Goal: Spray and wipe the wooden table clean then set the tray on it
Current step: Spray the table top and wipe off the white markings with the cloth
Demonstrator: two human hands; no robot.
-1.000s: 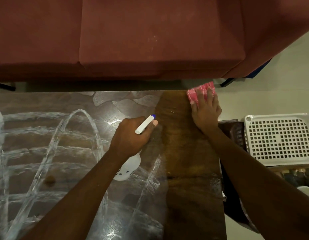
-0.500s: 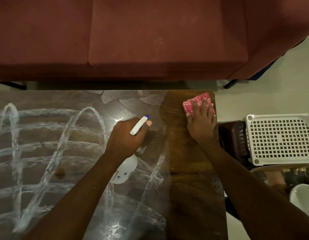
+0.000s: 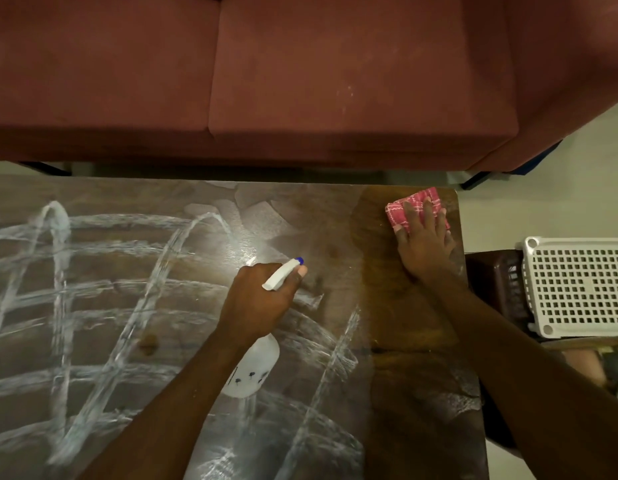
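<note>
Since a second ago the pink checked cloth point(image 3: 418, 199) has come back off the far edge; it now lies wholly on the wooden table point(image 3: 404, 403), just inside the far right corner.

- Your right hand point(image 3: 425, 247) lies flat on the cloth. The fingers point(image 3: 409, 216) are straight and spread, pressing down, not curled round anything. The near half of the cloth is under your fingers and the far half shows beyond the fingertips.
- Your left hand point(image 3: 262, 299) is wrapped round the neck of the spray bottle point(image 3: 257, 368), at mid-table and a little towards the right edge. The white trigger head with its blue tip points at the far right corner. The pale bottle body hangs below your wrist, tilted towards the near edge.
- A strip along the table's right edge shows bare, darker wood. The middle and left side carry white streaks point(image 3: 93, 306) in crossing arcs and bands.
- The white perforated tray point(image 3: 577, 285) is off the table, just past the right edge. It seems to rest on a dark brown crate point(image 3: 491, 282), but you can't tell for certain.
- A red-brown sofa point(image 3: 300, 81) runs along beyond the far edge, with pale floor point(image 3: 542, 174) showing to its right.
</note>
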